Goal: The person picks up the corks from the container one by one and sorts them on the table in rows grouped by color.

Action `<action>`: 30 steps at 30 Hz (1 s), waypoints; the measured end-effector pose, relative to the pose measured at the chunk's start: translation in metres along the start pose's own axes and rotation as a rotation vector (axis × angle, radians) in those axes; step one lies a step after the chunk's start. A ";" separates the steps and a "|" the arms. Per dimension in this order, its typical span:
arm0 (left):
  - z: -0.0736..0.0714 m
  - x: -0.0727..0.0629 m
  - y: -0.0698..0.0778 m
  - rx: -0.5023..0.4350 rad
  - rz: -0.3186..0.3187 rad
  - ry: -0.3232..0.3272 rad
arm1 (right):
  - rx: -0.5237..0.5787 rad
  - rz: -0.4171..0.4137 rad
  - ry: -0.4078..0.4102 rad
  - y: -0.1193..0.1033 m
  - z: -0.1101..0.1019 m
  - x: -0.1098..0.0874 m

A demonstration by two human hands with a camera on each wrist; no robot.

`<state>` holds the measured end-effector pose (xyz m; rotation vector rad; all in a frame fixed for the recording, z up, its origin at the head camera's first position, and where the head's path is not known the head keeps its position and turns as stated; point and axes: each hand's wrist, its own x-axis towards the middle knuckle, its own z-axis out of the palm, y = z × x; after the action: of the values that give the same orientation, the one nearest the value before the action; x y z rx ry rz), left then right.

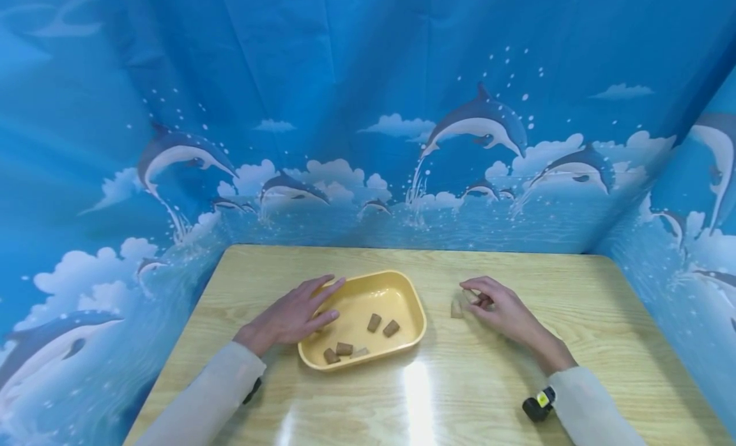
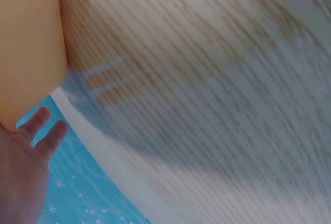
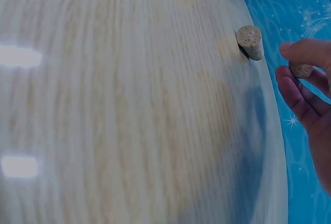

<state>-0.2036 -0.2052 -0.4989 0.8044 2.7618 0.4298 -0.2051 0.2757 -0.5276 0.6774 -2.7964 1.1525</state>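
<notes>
My left hand (image 1: 290,312) rests at the left rim of a yellow tray (image 1: 423,328), fingers fairly straight and spread, the thumb reaching over the inside. In the left wrist view that hand (image 2: 23,177) is partly cut off beside the tray wall (image 2: 31,43). Several brown corks (image 1: 374,322) lie in the tray, mostly along its near side, with a paler one (image 1: 360,353) among them. To the right of the tray, my right hand (image 1: 503,308) pinches a cork (image 3: 300,70) between thumb and fingers. Another cork (image 3: 250,36) stands upright on the table just left of it.
The pale wooden table (image 1: 460,395) has bright reflections near its front. A blue curtain (image 1: 345,82) printed with dolphins encloses the table's back and sides. A black wrist device (image 1: 538,404) sits below the right sleeve.
</notes>
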 end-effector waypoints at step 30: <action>0.000 0.001 0.000 0.015 -0.005 0.006 | -0.050 0.132 -0.030 0.022 0.003 -0.018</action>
<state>-0.2042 -0.2050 -0.4993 0.8001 2.7748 0.4116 -0.1976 0.2941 -0.5480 0.5174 -2.9238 1.0958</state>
